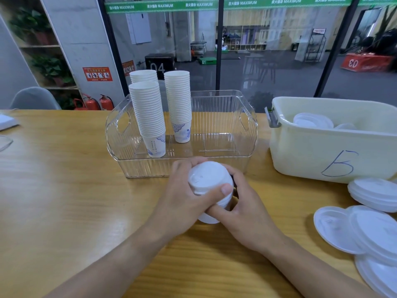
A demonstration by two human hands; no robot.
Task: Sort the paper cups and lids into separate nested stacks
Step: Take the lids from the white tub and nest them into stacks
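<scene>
Both hands hold one lidded paper cup (207, 218) just in front of the clear bin. My left hand (184, 196) grips its white lid (209, 176), thumb across the lid's edge. My right hand (245, 207) is curled round the cup's body from the right, hiding most of it. Three tall nested stacks of paper cups (148, 112) stand in the clear plastic bin (225, 145). Loose white lids (365, 224) lie on the table at the right. More lids (311, 121) lie in the cream tub (322, 151).
The wooden table (64, 190) runs left and toward me. A glass wall stands behind the bins. A grey chair (34, 98) is at the far left, and a white object (6, 122) lies on the table's left edge.
</scene>
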